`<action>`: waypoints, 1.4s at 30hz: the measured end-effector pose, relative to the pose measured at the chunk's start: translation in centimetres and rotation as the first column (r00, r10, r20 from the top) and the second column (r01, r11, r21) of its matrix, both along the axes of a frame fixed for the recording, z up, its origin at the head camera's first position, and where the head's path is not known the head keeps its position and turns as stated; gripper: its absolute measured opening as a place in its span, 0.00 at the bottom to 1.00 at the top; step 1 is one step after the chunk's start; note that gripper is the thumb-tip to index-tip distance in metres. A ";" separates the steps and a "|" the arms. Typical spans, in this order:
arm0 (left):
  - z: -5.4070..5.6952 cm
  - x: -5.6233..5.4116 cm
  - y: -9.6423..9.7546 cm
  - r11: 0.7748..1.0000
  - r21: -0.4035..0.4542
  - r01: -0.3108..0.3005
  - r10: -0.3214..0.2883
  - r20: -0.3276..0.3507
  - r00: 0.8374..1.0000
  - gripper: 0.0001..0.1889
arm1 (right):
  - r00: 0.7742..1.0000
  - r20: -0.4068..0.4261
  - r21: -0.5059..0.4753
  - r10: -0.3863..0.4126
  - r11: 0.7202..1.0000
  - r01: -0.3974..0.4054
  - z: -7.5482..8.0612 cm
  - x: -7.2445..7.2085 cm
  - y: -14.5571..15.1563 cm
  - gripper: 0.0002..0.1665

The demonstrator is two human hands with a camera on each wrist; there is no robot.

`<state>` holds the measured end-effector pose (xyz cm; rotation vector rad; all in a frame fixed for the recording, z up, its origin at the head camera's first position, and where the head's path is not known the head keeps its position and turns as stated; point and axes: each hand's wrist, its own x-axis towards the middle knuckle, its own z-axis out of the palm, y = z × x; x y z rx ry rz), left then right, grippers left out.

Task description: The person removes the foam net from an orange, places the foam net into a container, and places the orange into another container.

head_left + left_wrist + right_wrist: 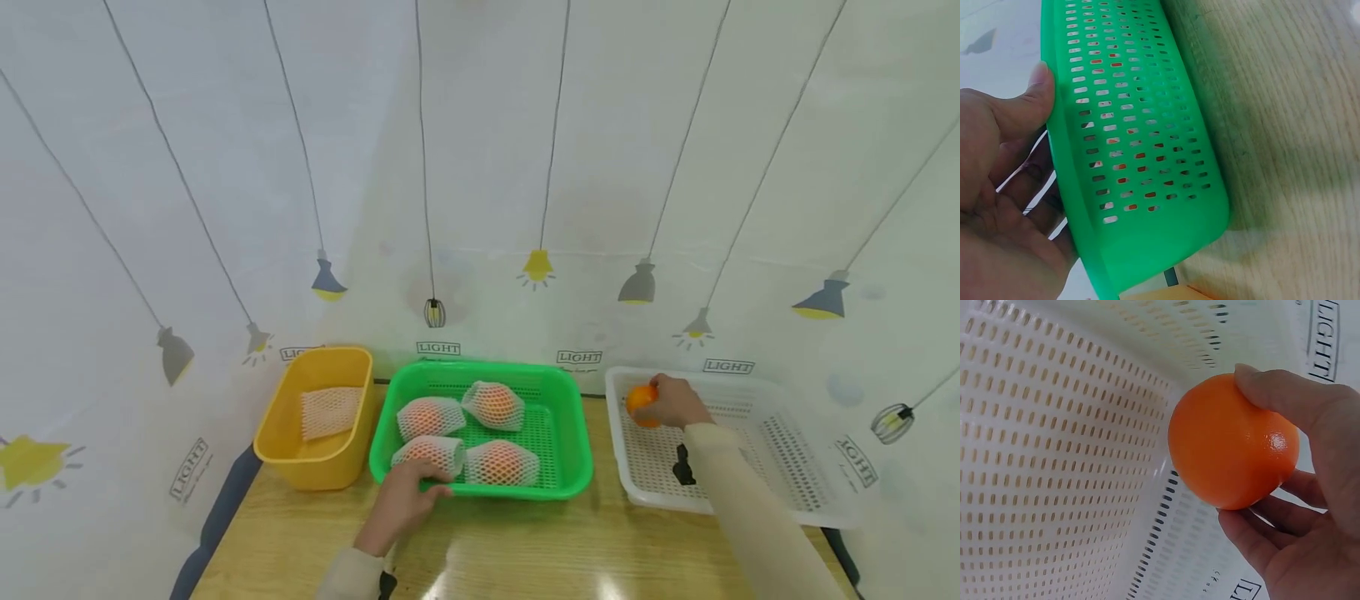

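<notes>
My right hand (675, 402) pinches a smooth orange (1232, 444) between thumb and fingers, above the left end of a white perforated basket (750, 417). In the right wrist view the thumb lies on top of the orange and the fingertips below it. My left hand (405, 500) is at the front-left rim of a green basket (555, 433), its thumb (1040, 87) on the rim. Its other fingers reach loosely behind the rim, partly hidden, beside a net-wrapped fruit (431, 454). Several orange-red fruits in white foam nets (501, 462) lie in the green basket.
A yellow bin (322, 471) stands left of the green basket, with white foam netting (330, 412) inside. All three containers stand on a wooden table (525, 550) against a curtain (495, 183) printed with lamps.
</notes>
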<state>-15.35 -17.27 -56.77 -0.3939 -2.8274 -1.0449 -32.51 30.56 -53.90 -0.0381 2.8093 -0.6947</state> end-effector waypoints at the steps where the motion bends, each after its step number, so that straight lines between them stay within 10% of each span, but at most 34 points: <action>1: 0.1 0.0 0.0 1.000 0.002 0.003 -0.003 0.000 1.000 0.07 | 1.000 0.012 0.007 -0.001 1.000 0.001 -0.2 -0.3 -0.1 0.50; 14: 0.2 -0.4 -0.2 1.000 0.017 -0.004 0.002 0.092 0.996 0.07 | 0.998 0.041 0.040 -0.036 0.999 0.035 -3.1 -1.4 -1.2 0.47; 42: 0.7 -0.1 -0.1 1.000 0.024 -0.006 0.005 0.040 0.999 0.06 | 0.997 0.066 0.088 0.032 0.995 -0.038 -1.5 0.1 -1.7 0.58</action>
